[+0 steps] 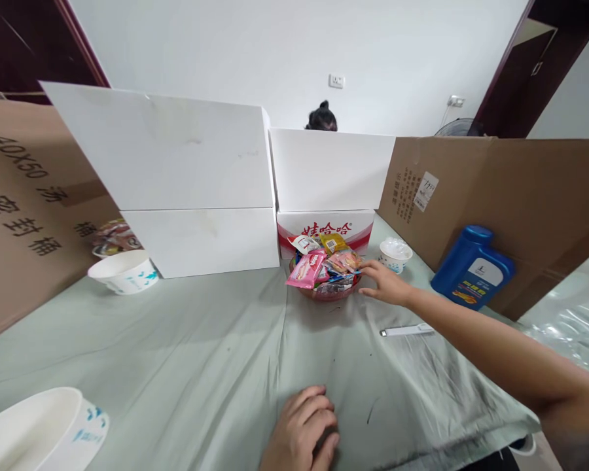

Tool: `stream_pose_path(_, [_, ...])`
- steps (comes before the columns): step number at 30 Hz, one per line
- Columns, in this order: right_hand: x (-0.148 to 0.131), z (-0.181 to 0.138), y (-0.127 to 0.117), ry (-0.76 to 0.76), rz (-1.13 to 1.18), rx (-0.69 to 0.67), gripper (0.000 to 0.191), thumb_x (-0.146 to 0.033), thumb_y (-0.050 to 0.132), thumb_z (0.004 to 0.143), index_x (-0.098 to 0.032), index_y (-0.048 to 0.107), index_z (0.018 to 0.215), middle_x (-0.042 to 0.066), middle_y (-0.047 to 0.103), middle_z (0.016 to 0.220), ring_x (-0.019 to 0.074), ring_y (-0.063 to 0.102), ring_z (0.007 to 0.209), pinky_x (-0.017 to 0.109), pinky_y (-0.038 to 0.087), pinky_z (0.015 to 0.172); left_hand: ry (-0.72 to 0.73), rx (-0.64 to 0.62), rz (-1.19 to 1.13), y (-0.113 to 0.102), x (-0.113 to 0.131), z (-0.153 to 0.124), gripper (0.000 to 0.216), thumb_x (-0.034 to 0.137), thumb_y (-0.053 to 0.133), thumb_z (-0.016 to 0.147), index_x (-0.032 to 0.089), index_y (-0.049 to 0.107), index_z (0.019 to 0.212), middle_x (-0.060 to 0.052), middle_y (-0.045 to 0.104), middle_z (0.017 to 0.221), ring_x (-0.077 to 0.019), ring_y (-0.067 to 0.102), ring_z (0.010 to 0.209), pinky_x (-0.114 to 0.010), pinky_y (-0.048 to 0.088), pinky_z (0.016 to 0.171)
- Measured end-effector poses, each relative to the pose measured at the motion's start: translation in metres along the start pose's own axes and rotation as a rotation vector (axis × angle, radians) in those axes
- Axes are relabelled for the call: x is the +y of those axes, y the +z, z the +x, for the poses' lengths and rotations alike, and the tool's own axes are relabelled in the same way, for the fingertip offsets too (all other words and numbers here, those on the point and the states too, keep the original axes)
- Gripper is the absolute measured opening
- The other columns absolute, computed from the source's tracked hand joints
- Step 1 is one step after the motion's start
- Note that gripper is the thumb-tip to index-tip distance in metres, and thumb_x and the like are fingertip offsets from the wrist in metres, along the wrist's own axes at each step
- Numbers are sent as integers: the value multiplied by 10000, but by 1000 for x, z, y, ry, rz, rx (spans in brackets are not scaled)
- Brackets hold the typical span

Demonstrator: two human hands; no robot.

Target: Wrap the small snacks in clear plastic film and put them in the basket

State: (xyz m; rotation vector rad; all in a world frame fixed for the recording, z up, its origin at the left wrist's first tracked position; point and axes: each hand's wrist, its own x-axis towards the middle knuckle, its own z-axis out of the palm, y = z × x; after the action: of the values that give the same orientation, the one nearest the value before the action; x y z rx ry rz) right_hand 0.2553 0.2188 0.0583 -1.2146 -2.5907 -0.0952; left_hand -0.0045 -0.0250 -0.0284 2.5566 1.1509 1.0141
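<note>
My right hand (pixel 385 284) reaches in from the right to the side of a reddish see-through bowl (pixel 324 293). Its thumb and fingers are apart, with the fingertips at the rim by a clear-wrapped snack (pixel 344 261); whether they touch it I cannot tell. Heaped in the bowl are several snack packets, among them a pink packet (pixel 307 269), a yellow packet (pixel 334 243) and a white packet (pixel 303 244). At the bottom middle my left hand (pixel 302 432) rests on the tablecloth, fingers loosely curved and thumb apart, nothing visible in it.
White boxes (pixel 201 157) and brown cartons (pixel 446 190) wall the table (pixel 216 340). A blue bottle (pixel 471 269), a paper bowl holding plastic (pixel 395 256) and a white-handled tool (pixel 406 330) lie right. Paper bowls (pixel 127 278) stand left. Behind the boxes shows a person's head (pixel 322 118).
</note>
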Motion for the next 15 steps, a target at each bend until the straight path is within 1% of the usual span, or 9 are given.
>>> stream_pose_path(1, [-7, 1, 5, -15, 53, 10, 357, -358, 688, 819, -211, 622, 1137, 121, 528, 1303, 257, 547, 1163, 403, 465, 982, -4, -4, 0, -1, 1, 0, 96, 169, 551, 841, 204, 613, 905, -56, 700, 926, -242, 653, 1031, -358, 581, 851])
stream_pose_path(3, [-17, 1, 10, 14, 81, 20, 282, -341, 665, 844, -188, 625, 1078, 137, 523, 1305, 260, 551, 1162, 400, 472, 972, -14, -10, 0, -4, 2, 1, 105, 160, 544, 841, 206, 613, 905, -55, 701, 935, -245, 652, 1040, -362, 584, 845])
stream_pose_path(5, [-22, -2, 10, 43, 61, 14, 220, -328, 629, 874, -177, 623, 1033, 141, 550, 1264, 263, 570, 1127, 396, 486, 941, -18, -11, 2, -6, 3, 1, 104, 159, 539, 845, 208, 614, 899, -56, 702, 938, -249, 653, 1043, -368, 590, 834])
stream_pose_path(7, [-25, -12, 6, 65, 44, 2, 191, -329, 612, 886, -176, 618, 999, 135, 581, 1206, 260, 599, 1061, 383, 509, 881, -13, -5, 5, -6, 3, 1, 101, 163, 537, 850, 208, 616, 893, -56, 702, 934, -249, 657, 1039, -374, 593, 832])
stream_pose_path(10, [-26, -40, -4, 102, 16, -8, 178, -342, 587, 902, -178, 608, 967, 127, 605, 1132, 246, 621, 981, 358, 519, 818, -3, 16, 20, -6, 3, 1, 106, 171, 535, 858, 209, 624, 900, -59, 703, 931, -248, 662, 1039, -371, 598, 826])
stream_pose_path(15, [-17, -101, -16, 209, -63, 13, 186, -357, 543, 924, -182, 597, 959, 117, 612, 1112, 235, 630, 952, 341, 514, 796, 13, 25, 39, -4, 1, 1, 121, 167, 529, 861, 213, 635, 897, -60, 708, 933, -252, 671, 1035, -363, 608, 806])
